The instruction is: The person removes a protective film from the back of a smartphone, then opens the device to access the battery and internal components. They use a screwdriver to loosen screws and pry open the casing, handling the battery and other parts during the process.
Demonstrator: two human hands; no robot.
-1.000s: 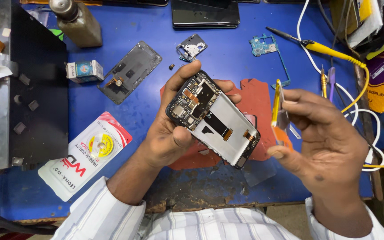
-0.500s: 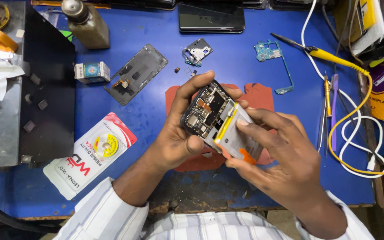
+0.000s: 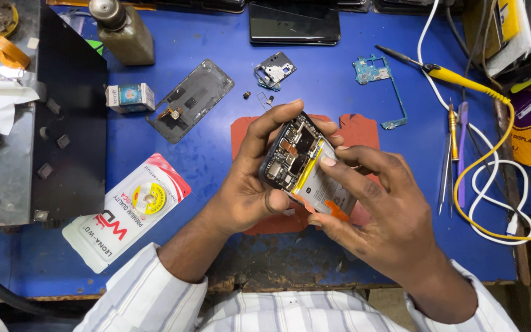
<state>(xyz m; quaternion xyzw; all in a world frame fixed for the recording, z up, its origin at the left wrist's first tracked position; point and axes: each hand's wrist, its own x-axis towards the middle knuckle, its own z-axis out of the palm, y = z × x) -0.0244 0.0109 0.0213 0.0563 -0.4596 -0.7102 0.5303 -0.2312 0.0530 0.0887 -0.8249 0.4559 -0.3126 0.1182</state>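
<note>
My left hand (image 3: 250, 184) grips an opened phone body (image 3: 290, 157), back side up, with its circuit board exposed at the top. My right hand (image 3: 376, 209) presses a silver battery (image 3: 322, 187) with yellow and orange edges flat into the phone's lower bay, index finger on its upper corner and thumb under the bottom edge. Both hands hover over a red mat (image 3: 354, 132) on the blue bench (image 3: 216, 154).
A dark phone back cover (image 3: 190, 99), a camera bracket (image 3: 275, 69), a blue-green circuit board (image 3: 370, 69), a small box (image 3: 130, 97), a brown bottle (image 3: 123, 27), a dark phone (image 3: 294, 23), a packet (image 3: 129, 209), a yellow-handled tool (image 3: 456, 79), screwdrivers (image 3: 453, 150) and cables (image 3: 493, 184) surround the mat.
A second ago my right hand held the battery apart at the right. It has brought the battery over and laid it into the phone, now pressing it down.
</note>
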